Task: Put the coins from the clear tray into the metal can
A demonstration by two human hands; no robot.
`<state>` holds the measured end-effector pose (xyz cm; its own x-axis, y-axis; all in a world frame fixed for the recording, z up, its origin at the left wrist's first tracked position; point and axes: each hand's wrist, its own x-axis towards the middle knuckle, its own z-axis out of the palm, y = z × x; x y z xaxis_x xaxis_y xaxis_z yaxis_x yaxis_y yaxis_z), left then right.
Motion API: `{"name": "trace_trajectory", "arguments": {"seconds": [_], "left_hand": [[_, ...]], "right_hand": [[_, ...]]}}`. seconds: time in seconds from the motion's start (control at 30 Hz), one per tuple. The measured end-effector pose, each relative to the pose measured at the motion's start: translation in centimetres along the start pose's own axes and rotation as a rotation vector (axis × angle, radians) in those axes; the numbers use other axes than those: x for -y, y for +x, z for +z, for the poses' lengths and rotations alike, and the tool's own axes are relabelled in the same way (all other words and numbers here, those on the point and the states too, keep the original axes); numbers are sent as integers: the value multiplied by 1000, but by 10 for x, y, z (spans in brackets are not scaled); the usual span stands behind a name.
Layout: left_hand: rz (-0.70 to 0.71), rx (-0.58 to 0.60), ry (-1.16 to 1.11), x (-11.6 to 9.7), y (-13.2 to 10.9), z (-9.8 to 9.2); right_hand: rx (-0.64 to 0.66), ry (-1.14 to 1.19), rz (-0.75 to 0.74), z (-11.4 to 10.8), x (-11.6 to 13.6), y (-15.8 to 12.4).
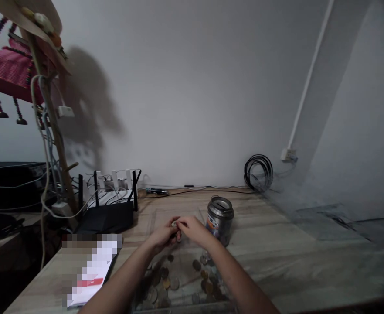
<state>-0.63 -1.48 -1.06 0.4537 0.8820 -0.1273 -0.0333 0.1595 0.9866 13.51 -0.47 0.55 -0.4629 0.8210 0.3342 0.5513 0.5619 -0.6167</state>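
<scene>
My left hand (164, 234) is closed, its fingers curled around something small that is mostly hidden. A pale speck shows between the two hands. My right hand (193, 228) meets it from the other side, thumb and fingers pinched together at the same spot. Both are held above a clear plastic tray (152, 218). Inside it lie many loose coins (175, 284), silver, gold-coloured and dark brown, gathered in a left and a right group. Close to my right hand stands a metal can-shaped coin bank (220, 218), upright, with a slot in its lid and a coloured label.
A black router (107, 216) with raised antennas and tangled cables sits at left. In front lies a blurred phone or booklet (95, 270). A coiled black cable (259, 172) leans on the wall. A wooden post (52, 104) carries a hat and a pink bag.
</scene>
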Motion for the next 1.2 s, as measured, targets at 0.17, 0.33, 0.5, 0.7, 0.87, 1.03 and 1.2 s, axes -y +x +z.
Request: {"name": "trace_trajectory", "arguments": {"seconds": [0.17, 0.33, 0.5, 0.7, 0.87, 1.03, 1.2], "left_hand": [[-85, 62, -119, -2, -1, 2], [-285, -113, -470, -2, 7, -12], [-299, -177, -638, -2, 9, -18], [-274, -197, -718, -3, 8, -15], [-242, -131, -675, -1, 9, -14], [-242, -134, -605, 0, 8, -13], [-178, -78, -468, 2, 8, -12]], "right_hand": [[-21, 47, 70, -5, -10, 2], [-652, -284, -25, -47, 8, -11], [-927, -539, 231, -92, -9, -28], [-754, -509, 495, -105, -34, -32], [-808, -600, 435, -102, -25, -32], [-916, -505, 82, -79, -2, -22], [-293, -179, -20, -21, 6, -5]]}}
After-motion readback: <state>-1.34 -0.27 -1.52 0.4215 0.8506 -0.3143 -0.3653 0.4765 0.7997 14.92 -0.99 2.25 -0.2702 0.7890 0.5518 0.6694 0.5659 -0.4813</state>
